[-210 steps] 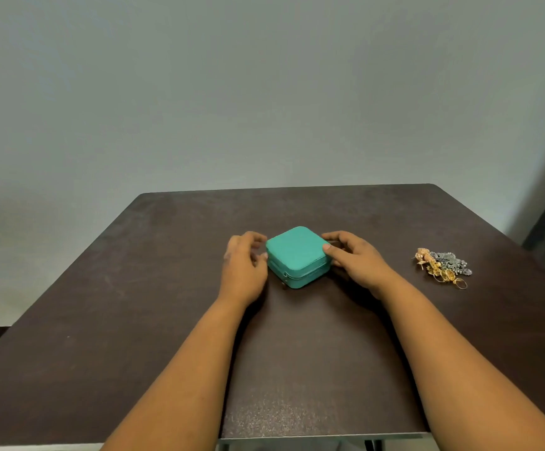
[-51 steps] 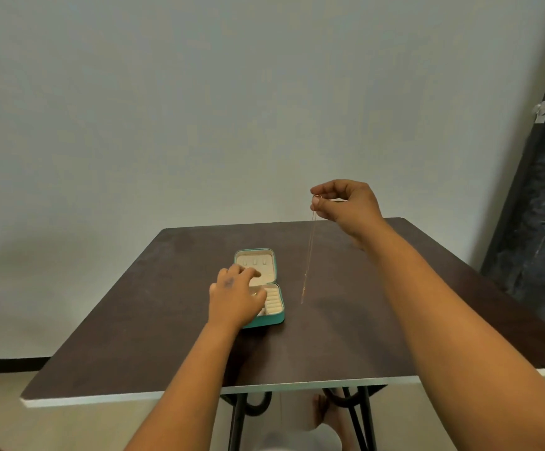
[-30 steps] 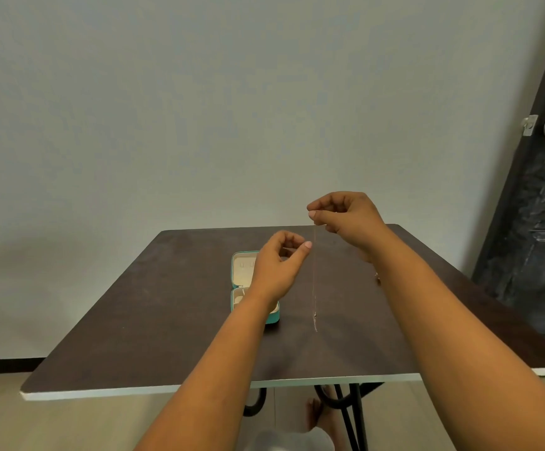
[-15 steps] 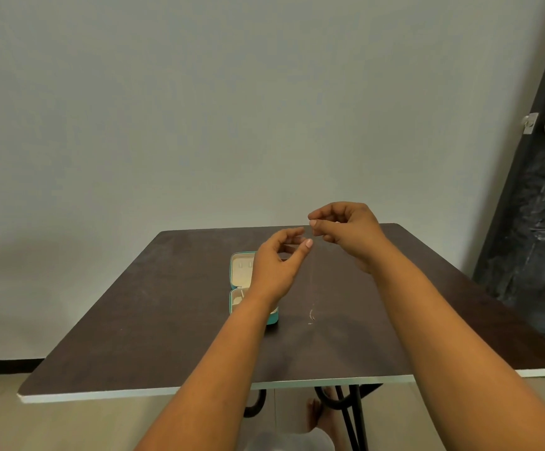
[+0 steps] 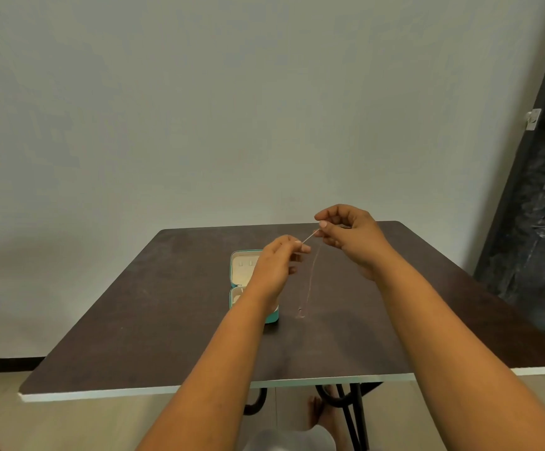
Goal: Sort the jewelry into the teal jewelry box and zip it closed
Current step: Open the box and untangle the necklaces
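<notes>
The teal jewelry box (image 5: 239,281) lies open on the dark table (image 5: 153,307), its cream lining showing; my left forearm covers its right side. A thin gold chain (image 5: 310,278) hangs above the table just right of the box, its lower end touching the tabletop. My right hand (image 5: 349,236) pinches the chain's top end between thumb and fingers. My left hand (image 5: 277,265) pinches the chain a short way along, so a short length stretches between both hands. The rest of the jewelry pile is hidden behind my right arm.
The table's near white edge (image 5: 297,384) runs across the lower view, with black metal legs (image 5: 349,418) beneath. A dark door (image 5: 538,222) with a steel knob stands at the right. A plain wall rises behind the table.
My left hand has risen from the box and taken hold of the chain near my right hand. My right hand has dropped a little, and the chain's end now rests on the table.
</notes>
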